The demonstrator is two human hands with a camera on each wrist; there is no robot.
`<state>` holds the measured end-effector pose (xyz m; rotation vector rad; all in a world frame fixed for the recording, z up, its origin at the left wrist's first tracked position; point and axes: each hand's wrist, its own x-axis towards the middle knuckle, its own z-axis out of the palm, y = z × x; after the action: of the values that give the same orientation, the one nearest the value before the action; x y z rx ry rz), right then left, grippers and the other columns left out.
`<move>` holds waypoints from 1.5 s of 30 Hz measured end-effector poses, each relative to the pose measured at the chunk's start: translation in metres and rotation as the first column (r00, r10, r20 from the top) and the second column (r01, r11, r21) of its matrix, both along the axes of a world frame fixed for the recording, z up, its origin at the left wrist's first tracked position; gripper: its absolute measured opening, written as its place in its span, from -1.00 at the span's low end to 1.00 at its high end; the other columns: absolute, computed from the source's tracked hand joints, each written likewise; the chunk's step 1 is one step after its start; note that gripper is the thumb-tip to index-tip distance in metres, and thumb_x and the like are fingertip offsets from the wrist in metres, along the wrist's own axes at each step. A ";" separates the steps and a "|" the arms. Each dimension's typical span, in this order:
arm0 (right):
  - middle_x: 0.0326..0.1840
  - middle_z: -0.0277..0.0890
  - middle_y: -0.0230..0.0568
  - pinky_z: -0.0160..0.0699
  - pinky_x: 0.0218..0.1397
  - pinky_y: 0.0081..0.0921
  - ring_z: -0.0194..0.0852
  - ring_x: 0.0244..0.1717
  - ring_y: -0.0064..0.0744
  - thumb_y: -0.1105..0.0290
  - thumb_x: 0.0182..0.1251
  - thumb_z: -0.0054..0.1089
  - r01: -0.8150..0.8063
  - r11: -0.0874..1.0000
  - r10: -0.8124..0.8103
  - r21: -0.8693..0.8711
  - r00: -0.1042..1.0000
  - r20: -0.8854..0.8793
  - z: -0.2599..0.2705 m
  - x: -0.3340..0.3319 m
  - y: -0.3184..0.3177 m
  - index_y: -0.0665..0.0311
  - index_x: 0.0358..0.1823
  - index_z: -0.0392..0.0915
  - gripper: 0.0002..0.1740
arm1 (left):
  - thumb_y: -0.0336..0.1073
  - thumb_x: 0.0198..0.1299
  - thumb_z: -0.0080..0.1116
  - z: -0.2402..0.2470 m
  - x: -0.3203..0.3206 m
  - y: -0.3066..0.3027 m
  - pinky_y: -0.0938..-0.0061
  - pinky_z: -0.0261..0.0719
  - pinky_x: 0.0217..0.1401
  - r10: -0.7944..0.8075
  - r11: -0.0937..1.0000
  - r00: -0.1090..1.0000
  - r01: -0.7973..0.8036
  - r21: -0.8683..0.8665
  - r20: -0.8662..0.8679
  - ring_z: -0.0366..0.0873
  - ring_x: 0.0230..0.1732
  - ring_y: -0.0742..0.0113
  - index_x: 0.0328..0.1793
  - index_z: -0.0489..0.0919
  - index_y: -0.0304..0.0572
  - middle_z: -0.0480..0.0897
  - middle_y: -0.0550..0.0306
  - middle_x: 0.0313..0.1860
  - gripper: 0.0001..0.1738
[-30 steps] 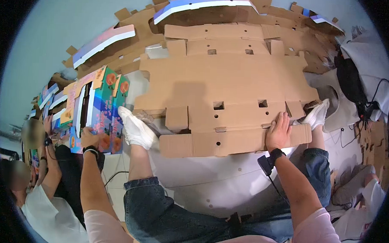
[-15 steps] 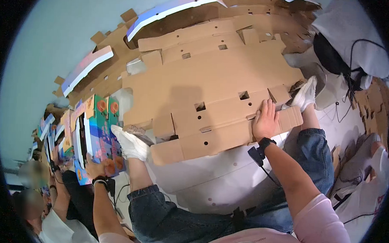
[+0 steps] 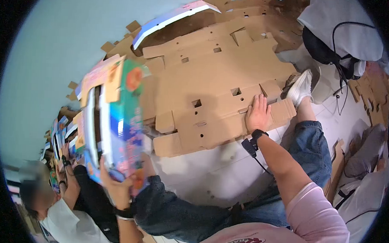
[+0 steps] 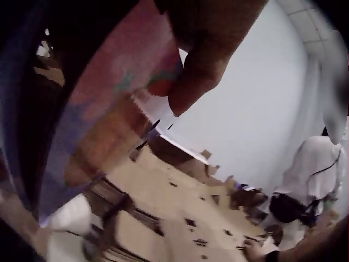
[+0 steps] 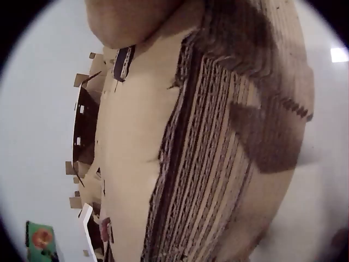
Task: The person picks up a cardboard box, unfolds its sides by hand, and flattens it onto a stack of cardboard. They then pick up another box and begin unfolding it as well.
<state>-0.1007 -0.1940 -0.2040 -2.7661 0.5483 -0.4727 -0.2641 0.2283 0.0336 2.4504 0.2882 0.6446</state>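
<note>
My left hand (image 3: 117, 187) grips the near end of a printed cardboard box (image 3: 127, 132), blue, green and pink with orange fruit pictures and a long slot in its top. The box is tilted and blurred in the head view, raised beside my left leg. Its printed side (image 4: 117, 82) fills much of the left wrist view, with a finger at its edge. My right hand (image 3: 258, 116) rests flat on the near flap of a stack of unfolded brown cardboard sheets (image 3: 221, 86). The right wrist view shows the stack's many layered edges (image 5: 191, 164).
My right shoe (image 3: 301, 90) is against the stack's right end. Another person (image 3: 71, 220) sits at the left near more printed boxes. Behind the stack stands a cardboard piece with a blue-pink rim (image 3: 176, 20). A grey cloth (image 3: 339, 28) and black cord are at the right.
My left hand has lifted the printed box off the floor and brought it up and to the right, towards me. My right hand stays on the cardboard stack; the head view has shifted.
</note>
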 end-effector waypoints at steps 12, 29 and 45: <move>0.49 0.19 -0.19 0.20 0.43 -0.23 0.22 0.42 -0.37 0.04 0.51 -0.10 -0.053 -0.081 0.346 0.995 0.935 0.078 0.059 -0.143 -0.046 0.32 0.45 0.19 -0.35 | 0.09 -0.22 0.49 -0.094 -0.020 -0.240 -0.38 -0.45 0.45 -0.636 0.715 0.598 0.694 -0.081 -0.487 0.13 0.46 -0.09 0.59 0.08 0.03 0.27 -0.15 0.39 0.22; 0.55 -0.05 -0.13 -0.06 0.54 -0.26 -0.15 0.56 -0.16 0.52 -0.26 0.56 0.213 -0.304 0.697 0.929 0.714 0.065 0.049 -0.229 -0.025 0.11 0.60 -0.46 0.49 | -0.27 -0.34 0.55 -0.122 -0.041 -0.241 -0.15 -0.16 0.51 -0.609 0.742 0.677 0.670 0.003 -0.413 0.48 -0.19 0.18 0.49 0.33 0.19 0.44 0.18 -0.38 0.09; 0.62 -0.25 -0.02 -0.14 0.56 -0.31 -0.22 0.59 -0.17 0.47 -0.08 0.48 0.045 -0.401 0.496 0.915 0.851 0.175 0.037 -0.204 -0.018 0.24 0.60 -0.44 0.36 | -0.19 -0.11 0.46 -0.087 -0.006 -0.258 0.14 0.23 0.31 -0.502 0.838 0.833 0.535 0.110 -0.231 0.41 0.09 0.00 0.27 0.53 -0.19 0.50 -0.02 0.00 -0.27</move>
<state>-0.3052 -0.2124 -0.1675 -0.9558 0.1005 0.5444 -0.2697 -0.0297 -0.0534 2.5915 -0.3778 0.1938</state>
